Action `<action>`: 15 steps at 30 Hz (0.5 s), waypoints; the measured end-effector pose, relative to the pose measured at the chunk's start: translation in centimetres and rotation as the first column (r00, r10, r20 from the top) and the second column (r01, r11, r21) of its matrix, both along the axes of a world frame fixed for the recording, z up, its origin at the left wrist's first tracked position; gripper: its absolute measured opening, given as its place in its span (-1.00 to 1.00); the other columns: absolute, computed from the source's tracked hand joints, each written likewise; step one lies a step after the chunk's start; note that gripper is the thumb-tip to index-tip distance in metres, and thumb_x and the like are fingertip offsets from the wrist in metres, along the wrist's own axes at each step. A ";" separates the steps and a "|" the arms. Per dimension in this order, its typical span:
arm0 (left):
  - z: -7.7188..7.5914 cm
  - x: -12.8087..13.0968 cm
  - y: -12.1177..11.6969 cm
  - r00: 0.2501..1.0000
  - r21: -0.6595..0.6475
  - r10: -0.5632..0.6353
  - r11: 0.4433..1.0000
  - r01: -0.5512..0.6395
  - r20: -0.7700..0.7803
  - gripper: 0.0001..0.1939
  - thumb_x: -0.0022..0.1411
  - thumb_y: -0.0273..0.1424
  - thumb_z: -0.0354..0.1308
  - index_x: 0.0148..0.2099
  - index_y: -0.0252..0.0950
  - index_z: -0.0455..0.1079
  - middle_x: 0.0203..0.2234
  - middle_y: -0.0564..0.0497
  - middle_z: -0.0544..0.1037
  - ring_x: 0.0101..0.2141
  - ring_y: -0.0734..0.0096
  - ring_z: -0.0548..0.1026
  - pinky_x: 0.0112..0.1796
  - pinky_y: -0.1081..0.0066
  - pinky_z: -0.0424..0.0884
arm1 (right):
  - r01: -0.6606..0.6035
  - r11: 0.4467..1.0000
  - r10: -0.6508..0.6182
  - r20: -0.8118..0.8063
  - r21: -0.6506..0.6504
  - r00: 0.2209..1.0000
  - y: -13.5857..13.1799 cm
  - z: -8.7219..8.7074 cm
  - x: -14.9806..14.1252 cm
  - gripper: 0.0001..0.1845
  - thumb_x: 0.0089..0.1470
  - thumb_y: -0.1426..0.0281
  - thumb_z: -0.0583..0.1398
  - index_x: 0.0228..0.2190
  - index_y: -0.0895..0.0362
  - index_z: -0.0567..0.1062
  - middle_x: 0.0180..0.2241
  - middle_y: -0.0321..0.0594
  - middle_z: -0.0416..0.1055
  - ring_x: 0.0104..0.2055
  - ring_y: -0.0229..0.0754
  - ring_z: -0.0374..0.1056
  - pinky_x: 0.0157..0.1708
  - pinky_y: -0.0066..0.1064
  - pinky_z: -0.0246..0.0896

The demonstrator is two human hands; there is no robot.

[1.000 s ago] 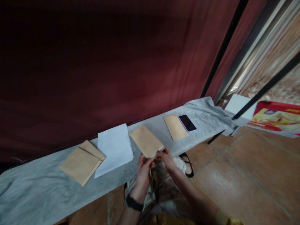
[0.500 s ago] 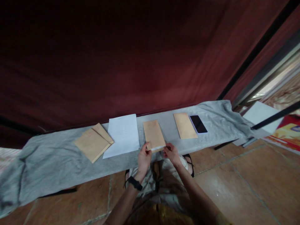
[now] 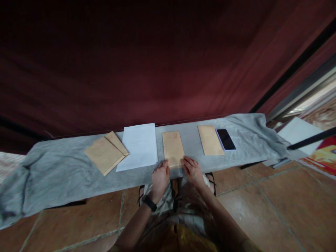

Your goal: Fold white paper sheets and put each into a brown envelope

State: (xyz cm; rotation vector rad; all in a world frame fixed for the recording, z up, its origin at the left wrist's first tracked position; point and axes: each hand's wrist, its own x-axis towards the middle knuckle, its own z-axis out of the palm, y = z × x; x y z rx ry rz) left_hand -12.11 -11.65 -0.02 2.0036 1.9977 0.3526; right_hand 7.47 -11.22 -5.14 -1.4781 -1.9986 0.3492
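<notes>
In the middle of the grey cloth lies a brown paper envelope (image 3: 173,145), its near end towards me. My left hand (image 3: 160,176), with a dark watch on the wrist, has its fingers closed at the envelope's near left corner. At the near right corner, the fingers of my right hand (image 3: 193,170) are bent together on the paper. A narrow fold runs along the near end between both hands; no white paper shows there. Left of this envelope is a stack of white paper sheets (image 3: 140,145).
Overlapping brown envelopes (image 3: 103,154) lie at the left, partly over the sheets. Another envelope (image 3: 210,140) and a smartphone (image 3: 226,139) lie side by side at the right. The grey cloth (image 3: 63,171) covers a narrow bench before a dark red curtain (image 3: 157,77).
The white strip at the envelope's near end is now covered, and that end lies flatter. My hands have shifted slightly along the near edge, and the view has moved a little.
</notes>
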 end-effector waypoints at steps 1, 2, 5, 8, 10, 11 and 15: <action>-0.1 0.0 0.1 0.999 0.048 -0.033 0.998 0.033 -0.002 -0.61 0.41 -0.45 -0.06 0.20 -0.26 0.41 -0.11 -0.19 0.58 -0.15 0.14 0.57 -0.05 0.21 0.45 | -0.001 1.000 0.001 0.000 -0.001 1.000 0.0 -0.2 0.0 -0.59 0.31 0.43 0.04 0.11 0.08 0.49 0.15 -0.04 0.43 0.16 -0.02 0.30 0.15 -0.11 0.18; -0.2 0.2 0.4 0.997 0.097 -0.073 0.993 0.072 0.003 -0.61 0.40 -0.48 -0.06 0.18 -0.25 0.42 -0.07 -0.19 0.56 -0.08 0.13 0.54 0.01 0.18 0.42 | -0.002 1.000 0.002 -0.002 -0.003 1.000 0.0 -0.2 0.1 -0.59 0.31 0.42 0.04 0.12 0.07 0.48 0.15 -0.04 0.43 0.16 -0.02 0.30 0.15 -0.11 0.17; -0.6 0.7 2.2 0.972 0.192 -0.233 0.956 0.222 0.038 -0.55 0.35 -0.55 -0.06 0.21 -0.23 0.39 0.11 -0.16 0.47 0.11 0.12 0.42 0.15 0.11 0.32 | -0.001 1.000 0.000 -0.015 -0.015 1.000 0.1 -0.2 0.2 -0.59 0.32 0.41 0.04 0.12 0.06 0.49 0.15 -0.04 0.43 0.15 -0.02 0.30 0.14 -0.12 0.17; -1.1 1.4 5.1 0.941 0.214 -0.338 0.921 0.326 0.022 -0.48 0.33 -0.59 -0.08 0.29 -0.29 0.31 0.27 -0.19 0.33 0.28 0.13 0.24 0.25 0.08 0.21 | -0.009 0.999 0.008 -0.039 -0.034 0.999 0.4 0.1 0.3 -0.60 0.32 0.41 0.04 0.09 0.07 0.50 0.13 -0.05 0.44 0.13 -0.03 0.32 0.12 -0.14 0.19; -1.4 1.8 7.3 0.932 0.202 -0.359 0.911 0.360 -0.041 -0.50 0.37 -0.54 -0.09 0.32 -0.32 0.27 0.35 -0.18 0.23 0.36 0.10 0.10 0.30 0.05 0.11 | -0.015 0.999 0.013 -0.050 -0.041 0.999 0.7 0.2 0.5 -0.61 0.31 0.41 0.04 0.07 0.08 0.51 0.12 -0.06 0.45 0.11 -0.04 0.33 0.10 -0.15 0.20; -1.6 1.9 8.3 0.930 0.188 -0.361 0.910 0.369 -0.074 -0.51 0.41 -0.49 -0.11 0.33 -0.34 0.25 0.37 -0.18 0.19 0.38 0.09 0.05 0.31 0.04 0.07 | -0.018 0.999 0.016 -0.052 -0.042 0.999 0.7 0.3 0.6 -0.62 0.31 0.41 0.04 0.07 0.09 0.51 0.11 -0.06 0.45 0.10 -0.04 0.33 0.10 -0.15 0.20; -2.5 2.3 11.0 0.920 0.156 -0.370 0.909 0.387 -0.130 -0.49 0.47 -0.32 -0.16 0.37 -0.34 0.20 0.40 -0.18 0.14 0.40 0.05 0.01 0.33 0.01 -0.01 | -0.015 1.000 0.014 -0.049 -0.016 0.999 0.6 0.2 0.6 -0.64 0.32 0.40 0.05 0.05 0.08 0.51 0.09 -0.05 0.47 0.08 -0.04 0.35 0.08 -0.14 0.21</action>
